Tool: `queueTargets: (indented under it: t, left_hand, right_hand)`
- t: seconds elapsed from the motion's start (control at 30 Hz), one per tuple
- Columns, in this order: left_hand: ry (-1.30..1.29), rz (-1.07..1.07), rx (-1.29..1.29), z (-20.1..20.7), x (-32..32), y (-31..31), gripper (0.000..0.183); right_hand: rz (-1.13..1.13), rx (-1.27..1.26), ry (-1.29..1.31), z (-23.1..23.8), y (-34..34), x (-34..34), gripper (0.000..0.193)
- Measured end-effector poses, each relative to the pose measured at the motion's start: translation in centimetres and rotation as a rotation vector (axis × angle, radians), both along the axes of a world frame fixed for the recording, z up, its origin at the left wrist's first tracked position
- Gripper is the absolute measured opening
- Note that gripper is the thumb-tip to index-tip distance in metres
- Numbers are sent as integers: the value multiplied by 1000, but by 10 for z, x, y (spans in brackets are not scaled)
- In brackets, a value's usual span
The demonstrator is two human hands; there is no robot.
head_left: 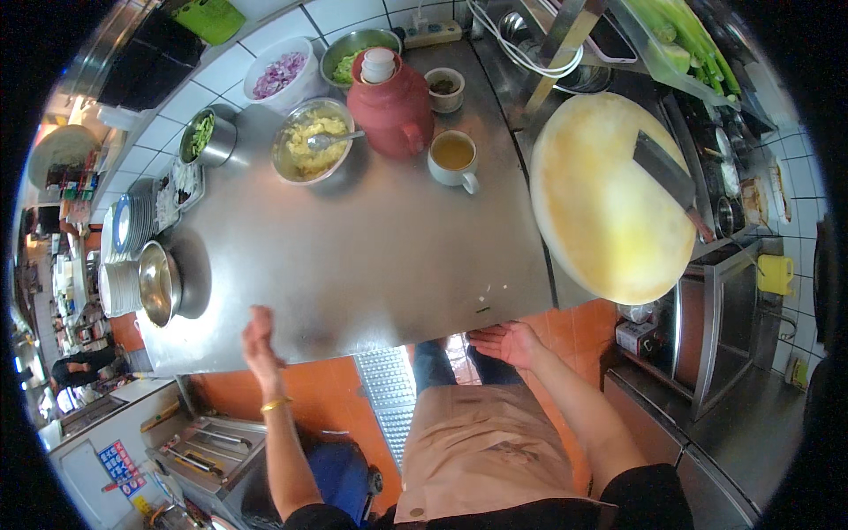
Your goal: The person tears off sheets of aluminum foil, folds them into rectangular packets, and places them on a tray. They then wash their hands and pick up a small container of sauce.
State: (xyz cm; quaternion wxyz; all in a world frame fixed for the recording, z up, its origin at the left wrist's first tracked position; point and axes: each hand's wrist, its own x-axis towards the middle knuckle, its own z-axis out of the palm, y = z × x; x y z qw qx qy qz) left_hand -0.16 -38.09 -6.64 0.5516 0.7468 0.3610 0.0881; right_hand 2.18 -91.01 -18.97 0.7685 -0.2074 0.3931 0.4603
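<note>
My left hand (260, 346) hovers over the front edge of the steel table (380, 265), left of the middle; it holds nothing and its fingers are stretched out, seen side-on. At the table's front edge on the right, my right hand (508, 343) is open, palm turned up, with nothing in it. A small dark scrap (482, 310) and a few pale crumbs lie on the steel just beyond it. Nearest to my left hand stands a shallow metal bowl (157, 283), tilted on its side by stacked plates (121, 284).
Along the back stand a bowl of yellow mash with a spoon (316, 146), a red thermos jug (391, 110), a cup of brown liquid (454, 152) and bowls of chopped onion (281, 75) and greens. A cleaver (664, 170) rests on the thick round chopping board (601, 221) at right.
</note>
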Motion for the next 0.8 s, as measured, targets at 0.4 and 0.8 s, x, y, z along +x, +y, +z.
queueTargets:
  t: [0.4, 0.8]
  left_hand:
    - [-357, 46, 560, -130, 33, -187, 42]
    - [-295, -766, 180, -66, 8, -468, 42]
  right_hand:
    - [-46, -10, -4, 11, 8, 13, 59]
    - [-212, 487, -161, -27, -58, 3, 60]
